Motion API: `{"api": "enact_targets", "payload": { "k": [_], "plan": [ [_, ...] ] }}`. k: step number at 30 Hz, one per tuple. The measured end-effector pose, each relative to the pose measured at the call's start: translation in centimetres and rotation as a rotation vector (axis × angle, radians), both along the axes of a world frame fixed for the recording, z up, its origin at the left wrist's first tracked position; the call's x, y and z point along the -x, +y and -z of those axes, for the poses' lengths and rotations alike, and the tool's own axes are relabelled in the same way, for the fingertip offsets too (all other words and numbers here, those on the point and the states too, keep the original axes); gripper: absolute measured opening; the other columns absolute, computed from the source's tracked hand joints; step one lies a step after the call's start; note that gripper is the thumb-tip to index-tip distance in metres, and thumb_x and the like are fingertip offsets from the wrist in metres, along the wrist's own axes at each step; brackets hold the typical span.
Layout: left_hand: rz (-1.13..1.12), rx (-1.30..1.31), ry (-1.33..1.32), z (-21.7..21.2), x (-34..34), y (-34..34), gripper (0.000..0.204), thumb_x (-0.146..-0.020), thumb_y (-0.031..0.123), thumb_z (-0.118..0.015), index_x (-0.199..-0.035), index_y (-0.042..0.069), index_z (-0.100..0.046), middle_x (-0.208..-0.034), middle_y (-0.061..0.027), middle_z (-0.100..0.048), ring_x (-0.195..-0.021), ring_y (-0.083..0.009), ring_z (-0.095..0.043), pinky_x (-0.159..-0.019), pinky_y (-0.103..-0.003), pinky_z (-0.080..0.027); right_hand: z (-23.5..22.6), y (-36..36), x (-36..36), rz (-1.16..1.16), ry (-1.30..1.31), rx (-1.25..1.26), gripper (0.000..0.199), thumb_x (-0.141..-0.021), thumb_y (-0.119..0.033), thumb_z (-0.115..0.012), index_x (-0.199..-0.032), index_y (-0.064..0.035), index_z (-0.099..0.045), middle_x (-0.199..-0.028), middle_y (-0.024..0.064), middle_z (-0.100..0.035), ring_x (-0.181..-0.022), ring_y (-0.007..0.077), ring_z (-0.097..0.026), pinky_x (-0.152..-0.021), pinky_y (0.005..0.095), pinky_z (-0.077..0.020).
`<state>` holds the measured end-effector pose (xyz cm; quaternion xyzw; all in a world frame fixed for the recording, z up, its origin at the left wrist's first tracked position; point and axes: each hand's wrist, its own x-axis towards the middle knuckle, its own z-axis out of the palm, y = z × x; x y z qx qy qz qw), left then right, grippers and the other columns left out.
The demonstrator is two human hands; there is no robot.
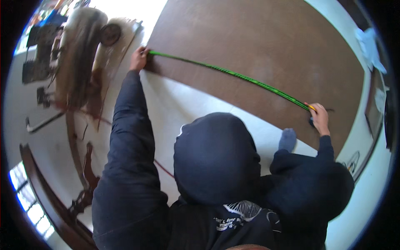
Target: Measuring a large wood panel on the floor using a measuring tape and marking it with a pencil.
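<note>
A large brown board [258, 50] lies flat on the pale floor. A green tape measure strip [233, 75] is stretched across it from left to right. My left hand [138, 58] pins the strip's end at the board's left edge, arm fully extended in a dark sleeve. My right hand [320, 118] is at the strip's far end and holds a yellow pencil [310, 106] with its tip at the tape. A small dark object [311, 122], perhaps the tape's case, sits under that hand. A dark hood [214, 156] fills the lower middle.
Carved wooden furniture parts [81, 54] lie at the upper left, and a curved dark wooden piece [46, 196] at the lower left. A grey-socked foot [287, 139] rests by the board's near edge. Pale blue paper or cloth [368, 46] lies at the upper right.
</note>
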<state>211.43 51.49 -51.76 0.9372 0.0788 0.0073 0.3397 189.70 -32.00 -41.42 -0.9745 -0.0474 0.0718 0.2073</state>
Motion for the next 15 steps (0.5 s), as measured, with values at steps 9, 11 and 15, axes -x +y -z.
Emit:
{"api": "enact_targets", "payload": {
  "k": [9,11,15],
  "plan": [
    [-0.133,0.094,0.086,-1.9,5.2,2.7,0.017,-0.1,0.014,-0.065,-0.11,0.002,-0.075,-0.095,-0.0062,-0.075,-0.087,-0.0132,-0.069,-0.08,-0.031,-0.055,0.2,2.1,3.0,-0.075,0.107,-0.069,0.01,-0.09,-0.006,-0.066,-0.098,-0.0004,-0.066,-0.094,0.0159,-0.062,-0.093,0.0373,-0.061,-0.081,0.0423,-0.0489],
    [-0.081,0.172,0.127,-1.4,4.7,3.1,0.025,-0.102,0.005,-0.057,-0.123,-0.002,-0.069,-0.112,-0.0084,-0.073,-0.099,-0.0168,-0.069,-0.089,-0.031,-0.055,0.6,1.9,3.2,-0.035,0.08,-0.111,0.01,-0.09,-0.008,-0.066,-0.097,-0.0006,-0.066,-0.093,0.0153,-0.062,-0.092,0.0367,-0.06,-0.08,0.0418,-0.0484],
    [-0.153,0.278,0.084,-1.6,3.9,2.0,0.025,-0.103,0.007,-0.062,-0.125,-0.002,-0.069,-0.117,-0.0087,-0.072,-0.107,-0.0167,-0.067,-0.097,-0.03,-0.051,0.7,1.0,3.2,-0.041,0.126,-0.155,0.011,-0.088,-0.007,-0.07,-0.097,-0.0011,-0.068,-0.093,0.0133,-0.063,-0.094,0.0345,-0.06,-0.081,0.0417,-0.0487]
  ]
}}
